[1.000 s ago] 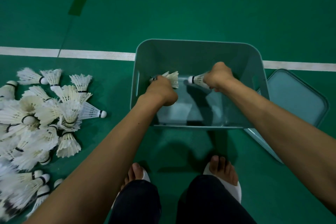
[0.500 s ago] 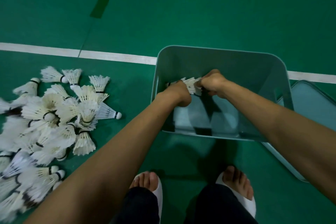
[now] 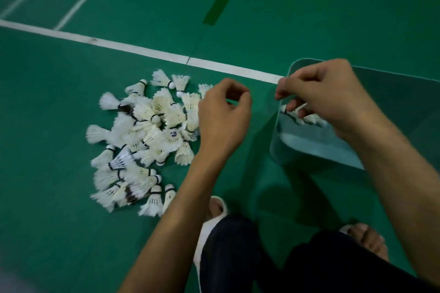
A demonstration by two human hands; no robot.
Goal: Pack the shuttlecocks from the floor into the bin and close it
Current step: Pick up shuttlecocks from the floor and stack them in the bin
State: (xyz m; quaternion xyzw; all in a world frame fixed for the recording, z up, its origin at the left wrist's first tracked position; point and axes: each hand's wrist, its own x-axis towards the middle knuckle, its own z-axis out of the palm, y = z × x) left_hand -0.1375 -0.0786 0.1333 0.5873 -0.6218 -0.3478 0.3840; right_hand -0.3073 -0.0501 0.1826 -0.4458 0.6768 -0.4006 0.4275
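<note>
Lying heaped, white feathered shuttlecocks [image 3: 142, 140]; both hands [image 3: 223, 114] [image 3: 323, 95] loosely curled, empty, beside bin [image 3: 277, 135]

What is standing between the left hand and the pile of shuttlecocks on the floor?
Nothing visible. The left hand is empty, fingers loosely curled, at the right edge of the shuttlecock pile, with only bare green floor around the pile. The open bin stands on the other side of the hand.
</note>
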